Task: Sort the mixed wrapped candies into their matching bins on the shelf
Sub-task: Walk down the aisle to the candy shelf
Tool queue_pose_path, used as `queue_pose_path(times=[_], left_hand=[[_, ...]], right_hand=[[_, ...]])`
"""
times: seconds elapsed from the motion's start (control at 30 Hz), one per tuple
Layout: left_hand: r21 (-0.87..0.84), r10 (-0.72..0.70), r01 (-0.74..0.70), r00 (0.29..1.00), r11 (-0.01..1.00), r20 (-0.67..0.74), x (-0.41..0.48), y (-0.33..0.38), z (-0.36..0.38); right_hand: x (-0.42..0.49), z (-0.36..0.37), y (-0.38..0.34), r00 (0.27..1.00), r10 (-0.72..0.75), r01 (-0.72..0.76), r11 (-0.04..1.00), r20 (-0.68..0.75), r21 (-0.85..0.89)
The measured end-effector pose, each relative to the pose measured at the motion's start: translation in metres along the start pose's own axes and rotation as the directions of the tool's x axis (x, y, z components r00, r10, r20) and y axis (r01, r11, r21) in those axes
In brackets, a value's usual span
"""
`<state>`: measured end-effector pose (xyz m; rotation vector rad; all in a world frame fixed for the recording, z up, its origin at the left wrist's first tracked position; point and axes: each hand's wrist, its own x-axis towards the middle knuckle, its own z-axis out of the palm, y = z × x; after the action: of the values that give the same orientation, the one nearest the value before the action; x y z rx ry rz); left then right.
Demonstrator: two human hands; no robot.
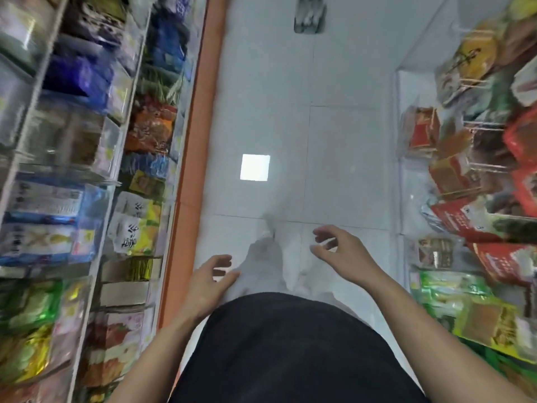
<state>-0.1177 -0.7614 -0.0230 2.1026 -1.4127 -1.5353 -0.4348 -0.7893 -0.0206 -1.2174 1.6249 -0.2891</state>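
Frame is motion-blurred, so almost no print resolves. Only partly legible item: black brush-style Chinese characters on the white-and-yellow packets in the left shelf at 9 o'clock, glyphs visible but not readable. Red bags at 3 o'clock carry white print, too smeared to read. Yellow round packs at 1 o'clock show a dark character, unreadable. No numbers, price tags or brand names can be made out.
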Motion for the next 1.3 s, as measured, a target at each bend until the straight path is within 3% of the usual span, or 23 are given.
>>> queue_pose_path(times=[0.27,0.53,0.73,1.07,1.3], left_hand=[[0.021,0.081,-0.084,0.990,0.996,0.112,0.168,0.123,-0.064],[0.125,0.183,-0.213,0.960,0.969,0.213,0.321,0.287,-0.080],[0.148,0.121,-0.149,0.976,0.978,0.183,0.418,0.376,-0.094],[0.068,-0.016,0.014,1.000,0.998,0.019,0.545,0.461,-0.161],[0.106,0.036,-0.046,0.994,0.993,0.099,0.699,0.555,-0.216]], right_hand=[[0.130,-0.069,-0.070,0.995,0.087,-0.087,0.996,-0.040,0.016],[0.233,-0.156,-0.079,0.972,0.215,-0.209,0.975,-0.093,0.072],[0.363,-0.249,-0.117,0.985,0.163,-0.161,0.986,-0.048,0.046],[0.586,-0.371,-0.259,1.000,-0.001,0.002,1.000,0.022,-0.023],[0.708,-0.425,-0.323,0.999,0.050,-0.051,0.999,-0.019,-0.015]])
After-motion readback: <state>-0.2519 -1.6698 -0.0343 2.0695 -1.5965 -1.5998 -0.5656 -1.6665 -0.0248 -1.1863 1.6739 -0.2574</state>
